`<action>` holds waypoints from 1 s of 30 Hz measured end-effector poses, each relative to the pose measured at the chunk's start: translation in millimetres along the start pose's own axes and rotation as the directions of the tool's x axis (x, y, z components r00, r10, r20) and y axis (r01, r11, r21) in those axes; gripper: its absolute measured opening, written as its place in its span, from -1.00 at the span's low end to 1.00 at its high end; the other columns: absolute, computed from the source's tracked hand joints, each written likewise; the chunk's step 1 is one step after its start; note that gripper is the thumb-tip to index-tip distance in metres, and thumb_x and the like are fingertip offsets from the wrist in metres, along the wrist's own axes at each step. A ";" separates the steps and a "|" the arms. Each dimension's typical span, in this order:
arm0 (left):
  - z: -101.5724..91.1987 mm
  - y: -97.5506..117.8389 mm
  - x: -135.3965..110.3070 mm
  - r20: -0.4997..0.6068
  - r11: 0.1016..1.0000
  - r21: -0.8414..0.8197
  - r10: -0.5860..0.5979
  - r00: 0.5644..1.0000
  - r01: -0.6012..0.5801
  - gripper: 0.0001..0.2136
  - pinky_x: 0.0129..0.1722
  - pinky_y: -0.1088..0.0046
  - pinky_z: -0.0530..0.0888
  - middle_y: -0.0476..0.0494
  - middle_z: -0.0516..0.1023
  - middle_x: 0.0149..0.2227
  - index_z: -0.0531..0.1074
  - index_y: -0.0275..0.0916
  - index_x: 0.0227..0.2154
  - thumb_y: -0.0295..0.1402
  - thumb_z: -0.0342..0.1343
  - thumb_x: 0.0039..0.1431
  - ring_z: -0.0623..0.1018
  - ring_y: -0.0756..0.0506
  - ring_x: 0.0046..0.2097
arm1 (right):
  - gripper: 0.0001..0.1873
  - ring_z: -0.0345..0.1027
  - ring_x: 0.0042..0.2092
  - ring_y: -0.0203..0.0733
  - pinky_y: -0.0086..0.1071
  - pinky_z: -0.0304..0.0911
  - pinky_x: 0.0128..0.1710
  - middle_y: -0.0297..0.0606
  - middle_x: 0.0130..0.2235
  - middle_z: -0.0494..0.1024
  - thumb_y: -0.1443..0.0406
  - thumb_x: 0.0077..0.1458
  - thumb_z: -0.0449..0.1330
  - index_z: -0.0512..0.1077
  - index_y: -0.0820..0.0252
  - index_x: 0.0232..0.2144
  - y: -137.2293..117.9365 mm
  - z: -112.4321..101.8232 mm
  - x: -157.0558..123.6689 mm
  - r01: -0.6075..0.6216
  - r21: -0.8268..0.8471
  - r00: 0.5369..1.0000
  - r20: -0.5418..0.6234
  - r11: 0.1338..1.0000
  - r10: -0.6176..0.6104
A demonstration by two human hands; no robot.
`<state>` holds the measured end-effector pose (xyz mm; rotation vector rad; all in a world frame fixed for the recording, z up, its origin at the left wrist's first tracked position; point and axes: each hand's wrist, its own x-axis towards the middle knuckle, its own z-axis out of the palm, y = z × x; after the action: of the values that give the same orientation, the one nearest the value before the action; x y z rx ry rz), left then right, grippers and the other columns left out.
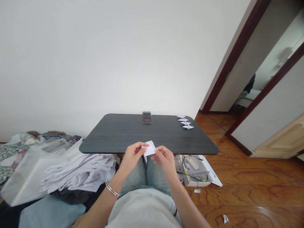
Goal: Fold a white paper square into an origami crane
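Observation:
A small piece of white paper [149,148] is held between my two hands, just over the near edge of the dark table [121,133]. My left hand [133,155] pinches its left side between thumb and fingers. On the right, my right hand [164,157] grips the other corner with thumb and forefinger. The paper looks flat and folded, though its creases are too faint to make out. Several white paper cranes [188,127] stand in a row at the table's far right corner.
A phone-like dark object [147,117] sits at the table's back edge, by the white wall. Piled clothes [82,171] and plastic bags lie to the left. Under the table's right side is a box [196,168] with cables. Paper scraps [225,218] lie on the wooden floor.

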<state>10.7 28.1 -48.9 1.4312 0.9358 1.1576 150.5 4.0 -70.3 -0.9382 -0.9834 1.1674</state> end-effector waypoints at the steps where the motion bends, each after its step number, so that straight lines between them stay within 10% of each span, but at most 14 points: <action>1: -0.5 -0.3 0.2 0.014 1.000 0.009 -0.003 1.000 0.002 -0.82 -0.40 0.52 0.31 -0.08 0.50 -0.45 0.45 -0.34 -0.35 -0.35 0.11 -0.01 0.42 0.00 -0.43 | -0.83 0.32 -0.53 -0.32 -0.54 0.19 -0.64 -0.40 -0.54 0.42 0.23 -0.12 0.22 0.32 0.19 -0.49 0.9 -0.4 0.8 0.026 -0.006 1.000 0.002 1.000 -0.026; 9: -3.7 2.5 -0.1 0.162 0.990 0.133 0.016 0.987 -0.038 -0.82 -0.42 0.53 0.28 -0.09 0.49 -0.42 0.44 -0.33 -0.31 -0.37 0.03 0.06 0.40 -0.01 -0.43 | -0.89 0.18 -0.56 -0.35 -0.52 0.19 -0.66 -0.44 -0.58 0.31 0.26 -0.06 0.17 0.31 0.15 -0.51 4.5 -5.0 4.5 0.122 -0.070 0.991 0.069 0.990 -0.117; 30: -10.1 -1.3 -2.1 0.181 0.987 -0.156 0.002 0.983 0.027 -0.68 -0.16 0.37 0.38 -0.20 0.54 -0.27 0.44 -0.34 -0.23 -0.39 0.26 -0.13 0.50 -0.08 -0.25 | -0.90 0.23 -0.59 -0.36 -0.49 0.21 -0.58 -0.42 -0.61 0.40 0.27 -0.13 0.23 0.45 0.19 -0.50 -6.5 -5.7 1.2 0.073 -0.025 0.991 0.117 0.997 -0.070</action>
<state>0.4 28.7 -50.4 1.3747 0.7096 1.0487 158.0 3.8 -65.7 -0.8584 -1.1216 1.1599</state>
